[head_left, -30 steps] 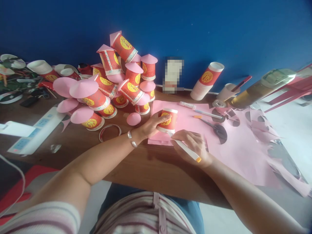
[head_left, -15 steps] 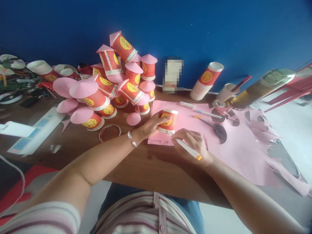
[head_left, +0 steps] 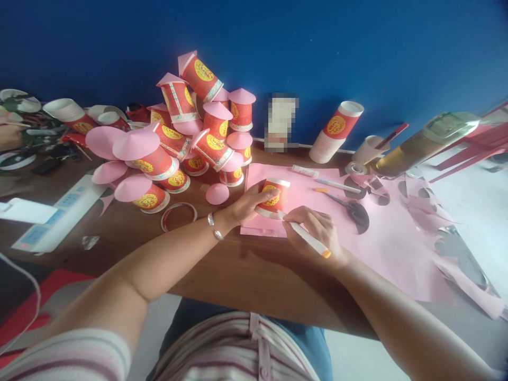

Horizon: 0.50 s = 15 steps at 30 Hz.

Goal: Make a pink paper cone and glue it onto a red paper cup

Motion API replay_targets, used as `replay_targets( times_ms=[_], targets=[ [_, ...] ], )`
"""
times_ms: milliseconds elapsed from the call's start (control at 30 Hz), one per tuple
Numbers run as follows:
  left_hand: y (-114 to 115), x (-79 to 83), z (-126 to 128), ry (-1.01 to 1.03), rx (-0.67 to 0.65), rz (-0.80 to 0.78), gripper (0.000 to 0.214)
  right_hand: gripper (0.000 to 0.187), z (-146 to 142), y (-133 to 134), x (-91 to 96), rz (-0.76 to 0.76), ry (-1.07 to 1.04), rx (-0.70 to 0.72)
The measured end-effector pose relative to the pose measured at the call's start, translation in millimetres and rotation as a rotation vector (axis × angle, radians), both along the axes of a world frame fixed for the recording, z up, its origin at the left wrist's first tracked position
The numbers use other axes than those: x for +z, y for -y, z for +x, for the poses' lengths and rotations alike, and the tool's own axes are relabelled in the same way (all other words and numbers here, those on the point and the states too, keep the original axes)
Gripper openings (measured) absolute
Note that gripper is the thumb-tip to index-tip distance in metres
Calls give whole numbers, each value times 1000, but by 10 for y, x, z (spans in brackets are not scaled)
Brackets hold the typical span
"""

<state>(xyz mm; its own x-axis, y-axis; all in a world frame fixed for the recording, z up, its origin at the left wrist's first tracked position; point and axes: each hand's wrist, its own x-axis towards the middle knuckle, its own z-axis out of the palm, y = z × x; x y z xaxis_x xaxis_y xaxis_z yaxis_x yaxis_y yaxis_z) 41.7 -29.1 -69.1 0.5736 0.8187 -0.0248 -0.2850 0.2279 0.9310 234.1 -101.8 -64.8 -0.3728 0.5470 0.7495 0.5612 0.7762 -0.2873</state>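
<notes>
My left hand [head_left: 246, 205] is closed around a red paper cup [head_left: 277, 194] with a yellow round emblem, its thumb lying across the front. In my right hand [head_left: 313, 227] is a white marker [head_left: 311, 241] with an orange end cap, gripped like a pen. The marker's tip is at the cup's white lower band; whether it touches cannot be made out. Under the cup lies a pink paper sheet [head_left: 381, 254]. On it, beyond my right hand, rest dark-bladed scissors with orange on them [head_left: 357, 214] and a white pen [head_left: 337, 186].
Red cups with pink paper cones [head_left: 217, 120] are piled at the back left. A cup stack [head_left: 331, 132] leans by the blue wall. Farther right stand a holder cup [head_left: 367, 151] and a gold bottle [head_left: 420, 145]. A tape roll [head_left: 178, 217] and a power strip [head_left: 59, 211] lie left.
My right hand and the marker have shifted slightly to the right along the cup's lower band. The left hand and cup stay almost still. Something skin-coloured has appeared at the far left edge.
</notes>
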Motion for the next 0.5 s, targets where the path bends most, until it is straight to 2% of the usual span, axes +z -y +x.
replay_targets(
  times_ms=[300, 500],
  targets=[
    [7, 58, -10, -19, -21, 67, 44, 16, 1, -14, -5, -2, -15, -17],
    [4, 40, 5, 25, -41, 36, 41, 15, 14, -10, 3, 1, 1, -18]
  ],
)
